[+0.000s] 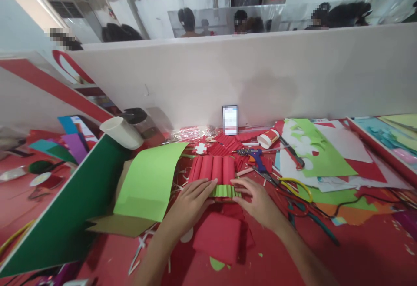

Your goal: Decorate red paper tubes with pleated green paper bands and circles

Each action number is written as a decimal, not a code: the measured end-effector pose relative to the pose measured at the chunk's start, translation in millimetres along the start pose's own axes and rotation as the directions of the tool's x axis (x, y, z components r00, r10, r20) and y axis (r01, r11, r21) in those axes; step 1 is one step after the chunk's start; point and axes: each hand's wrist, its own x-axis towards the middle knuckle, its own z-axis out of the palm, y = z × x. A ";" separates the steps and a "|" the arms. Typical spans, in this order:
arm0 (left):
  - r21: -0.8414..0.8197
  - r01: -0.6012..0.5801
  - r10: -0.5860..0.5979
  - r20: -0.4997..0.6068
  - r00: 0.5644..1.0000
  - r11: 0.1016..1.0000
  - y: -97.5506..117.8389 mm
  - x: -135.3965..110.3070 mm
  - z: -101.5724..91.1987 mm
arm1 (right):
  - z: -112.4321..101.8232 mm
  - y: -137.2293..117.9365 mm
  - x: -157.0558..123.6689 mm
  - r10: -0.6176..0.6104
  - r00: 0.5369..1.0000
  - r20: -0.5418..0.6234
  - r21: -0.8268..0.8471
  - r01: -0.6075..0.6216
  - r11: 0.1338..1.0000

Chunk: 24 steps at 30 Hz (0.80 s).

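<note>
A light green pleated paper strip [225, 191] lies across the lower part of a row of red paper rolls [213, 168] in the middle of the table. At its left end my left hand [194, 195] grips it, fingers resting over the rolls and the thumb mostly hidden. My right hand [259, 200] pinches the strip's right end between thumb and fingers. Below the hands sits a square stack of red paper [217, 237]. A blue glue gun [257, 159] lies just beyond my right hand, near yellow-handled pliers [298, 187].
Light green paper [148, 181] covers a cardboard box at left, beside a dark green board [61, 221]. A white paper cup [120, 131] stands behind it. Against the white partition [195, 77] leans a phone [230, 120]. Paper sheets [325, 151] and a black cable [355, 199] lie at right.
</note>
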 end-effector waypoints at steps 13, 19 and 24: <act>-0.113 0.046 -0.045 0.005 0.999 0.993 5.8 13.9 -6.3 | 1.2 -6.4 7.6 -0.045 0.998 -0.047 -0.158 0.037 0.987; -0.253 0.116 -0.088 0.119 0.989 0.960 16.3 21.8 -16.7 | 1.5 -8.7 8.4 -0.028 0.999 -0.033 -0.095 0.025 0.995; -0.330 0.154 -0.090 0.203 0.975 0.931 22.6 34.9 -19.0 | 3.4 -8.2 8.8 -0.042 0.999 -0.028 -0.076 0.039 0.996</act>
